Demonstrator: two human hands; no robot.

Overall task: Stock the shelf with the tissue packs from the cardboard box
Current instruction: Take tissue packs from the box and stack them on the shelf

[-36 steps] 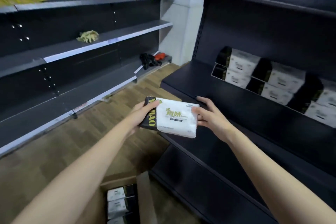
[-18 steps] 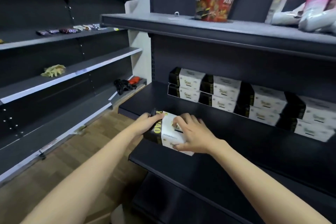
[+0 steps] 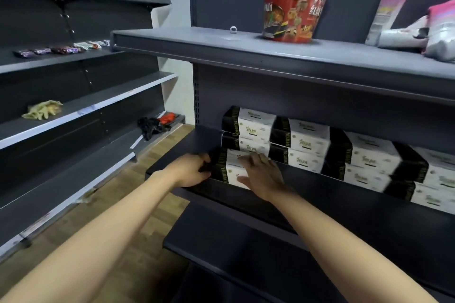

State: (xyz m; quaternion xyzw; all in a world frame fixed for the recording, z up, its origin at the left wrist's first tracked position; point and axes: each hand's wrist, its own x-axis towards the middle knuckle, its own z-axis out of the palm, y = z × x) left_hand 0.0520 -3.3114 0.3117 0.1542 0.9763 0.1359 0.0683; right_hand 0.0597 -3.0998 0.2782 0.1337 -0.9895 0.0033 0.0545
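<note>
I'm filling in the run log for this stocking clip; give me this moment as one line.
phase: placing | tissue pack on shelf, front of stacked packs | left hand grips its black end | right hand flat on top

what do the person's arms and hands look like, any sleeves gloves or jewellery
Both forearms are bare as far as the frame shows, with no sleeves in view. The left hand and right hand wear no gloves. No watch, bracelet or ring shows on either.

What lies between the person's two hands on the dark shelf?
In the head view, a black-and-white tissue pack lies between the left hand and right hand, on the dark shelf, in front of the stacked tissue packs.
</note>
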